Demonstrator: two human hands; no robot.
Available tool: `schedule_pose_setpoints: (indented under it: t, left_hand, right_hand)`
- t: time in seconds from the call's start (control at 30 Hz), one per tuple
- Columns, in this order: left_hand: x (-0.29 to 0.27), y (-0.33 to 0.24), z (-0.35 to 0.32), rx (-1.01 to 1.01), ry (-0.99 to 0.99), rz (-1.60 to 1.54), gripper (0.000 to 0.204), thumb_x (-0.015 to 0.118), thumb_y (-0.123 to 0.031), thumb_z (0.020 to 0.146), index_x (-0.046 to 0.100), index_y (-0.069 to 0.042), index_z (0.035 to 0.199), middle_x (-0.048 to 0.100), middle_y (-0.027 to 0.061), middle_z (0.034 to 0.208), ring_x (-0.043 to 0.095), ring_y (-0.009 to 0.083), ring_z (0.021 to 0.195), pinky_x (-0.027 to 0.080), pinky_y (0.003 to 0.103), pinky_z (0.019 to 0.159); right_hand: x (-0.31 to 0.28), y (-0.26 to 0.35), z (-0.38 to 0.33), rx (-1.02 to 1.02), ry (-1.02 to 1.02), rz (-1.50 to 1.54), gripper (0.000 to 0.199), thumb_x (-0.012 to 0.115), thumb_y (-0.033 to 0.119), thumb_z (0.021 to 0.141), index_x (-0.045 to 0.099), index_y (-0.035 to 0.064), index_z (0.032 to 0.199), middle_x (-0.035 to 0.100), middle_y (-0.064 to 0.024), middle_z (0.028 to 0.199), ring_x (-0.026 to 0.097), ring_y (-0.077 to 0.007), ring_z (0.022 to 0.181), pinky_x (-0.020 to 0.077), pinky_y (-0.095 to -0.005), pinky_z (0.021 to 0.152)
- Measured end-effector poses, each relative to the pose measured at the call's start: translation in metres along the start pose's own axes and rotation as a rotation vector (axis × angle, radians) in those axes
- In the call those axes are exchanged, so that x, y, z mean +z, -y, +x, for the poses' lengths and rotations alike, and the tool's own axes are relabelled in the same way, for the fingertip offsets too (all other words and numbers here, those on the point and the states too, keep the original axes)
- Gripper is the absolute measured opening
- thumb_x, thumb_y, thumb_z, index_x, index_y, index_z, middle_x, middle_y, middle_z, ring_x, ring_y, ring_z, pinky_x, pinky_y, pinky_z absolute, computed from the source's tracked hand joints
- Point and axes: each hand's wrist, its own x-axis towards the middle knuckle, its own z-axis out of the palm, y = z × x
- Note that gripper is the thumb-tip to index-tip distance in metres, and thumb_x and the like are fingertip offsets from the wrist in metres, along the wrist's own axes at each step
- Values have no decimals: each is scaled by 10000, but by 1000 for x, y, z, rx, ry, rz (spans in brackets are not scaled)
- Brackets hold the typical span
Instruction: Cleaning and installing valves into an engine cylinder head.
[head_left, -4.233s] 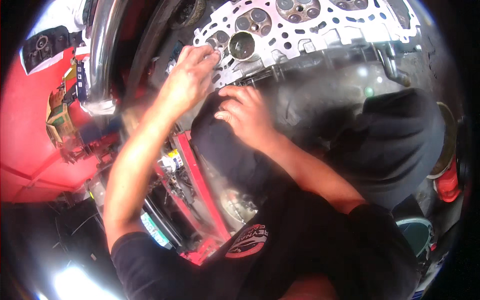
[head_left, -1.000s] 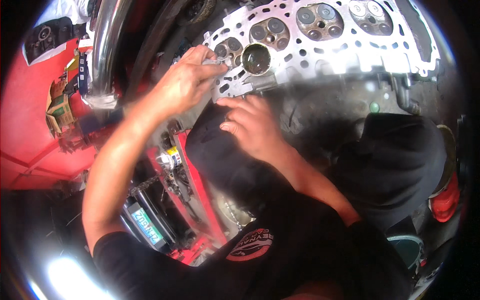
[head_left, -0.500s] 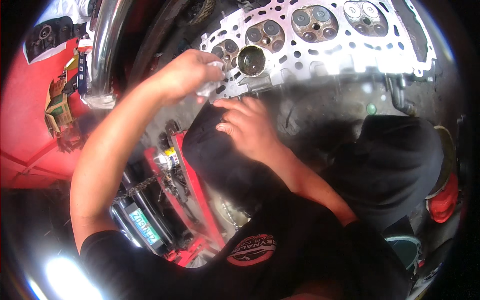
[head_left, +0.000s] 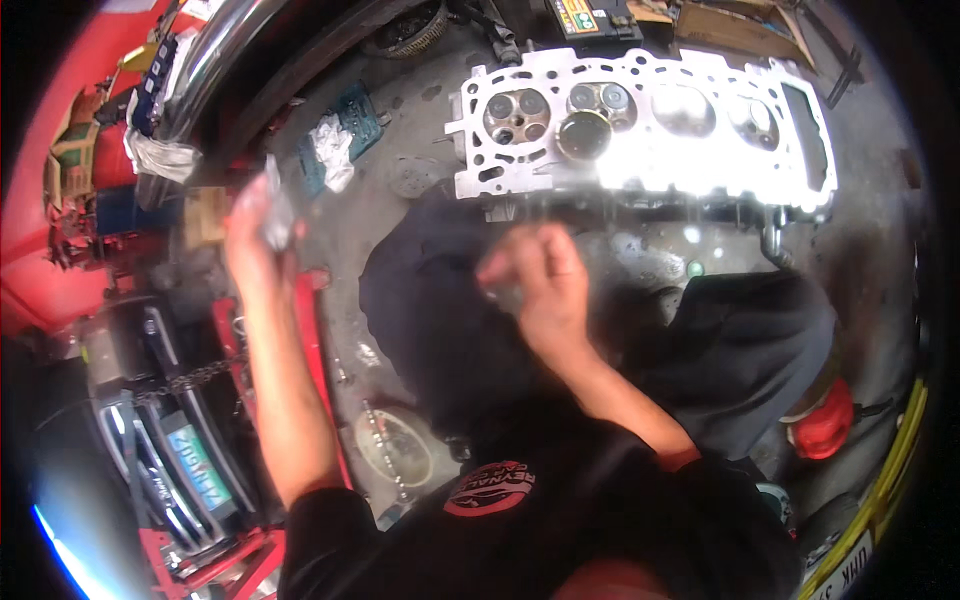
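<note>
My left hand [head_left: 258,240], smeared by motion, is closed on a crumpled whitish rag [head_left: 280,215], out to the left over the floor. My right hand [head_left: 548,285] is held above my dark-trousered thigh, just in front of the cylinder head. Its fingers are curled; what they hold, if anything, is hidden by blur. The silvery cylinder head [head_left: 530,172] lies across the far side with its combustion chambers and valves facing up, glare washing out its middle and right. A small round cup [head_left: 584,136] of dark liquid stands on it, left of the middle.
A teal tray [head_left: 362,115] with a white crumpled rag [head_left: 333,150] lies on the floor behind my left hand. Red metal stand legs [head_left: 318,375] rise at left. Behind the cylinder head are a battery [head_left: 590,22] and a cardboard box [head_left: 745,28]. A red object [head_left: 823,420] sits at right.
My left hand has drawn back from the cylinder head's left end, carrying the rag leftward. My right hand has moved off its near edge to the right, its fingers more curled. The view has shifted.
</note>
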Motion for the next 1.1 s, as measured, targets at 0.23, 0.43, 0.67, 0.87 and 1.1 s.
schedule_pose_setpoints:
  t: [0.23, 0.43, 0.67, 0.87, 1.1]
  left_hand:
    - [-125, 240, -128, -629, -402, -133, 305, 729, -319, 911, 649, -111, 1119, 655, 26, 1016, 607, 184, 931, 520, 393, 645]
    - [-147, 398, -259, -356, -94, 12, 264, 647, -260, 970, 671, -26, 1089, 706, 119, 1059, 659, 224, 856, 550, 382, 765]
    - [-144, 412, -250, -490, -118, 196, 232, 534, -189, 1022, 658, -24, 916, 690, 101, 904, 612, 140, 805, 503, 322, 720]
    - [-115, 329, -167, -580, -235, 83, 205, 662, -141, 970, 598, -68, 790, 569, -2, 722, 477, 103, 587, 373, 289, 514]
    - [-97, 357, -162, -269, -197, 309, 164, 717, -152, 946, 637, -81, 821, 570, -42, 676, 483, 78, 558, 360, 254, 478]
  right_hand:
    - [8, 83, 10, -37, 50, -592, 263, 608, 237, 1040, 714, 20, 1146, 604, -10, 831, 565, -101, 771, 461, -246, 707]
    - [33, 165, 94, -407, 393, -1499, 256, 664, 99, 900, 733, 50, 1142, 677, -157, 964, 673, -287, 874, 534, -376, 810]
    - [48, 156, 113, -112, 384, -1123, 266, 676, 223, 966, 707, 28, 1144, 730, -119, 994, 694, -202, 829, 562, -359, 794]
    - [51, 108, 111, 6, 144, -821, 386, 659, 368, 990, 655, 90, 1258, 694, -102, 1092, 661, -181, 985, 553, -331, 840]
    - [83, 106, 139, 295, 146, -987, 391, 667, 378, 988, 623, 91, 1249, 664, -78, 1115, 689, -169, 886, 558, -371, 718]
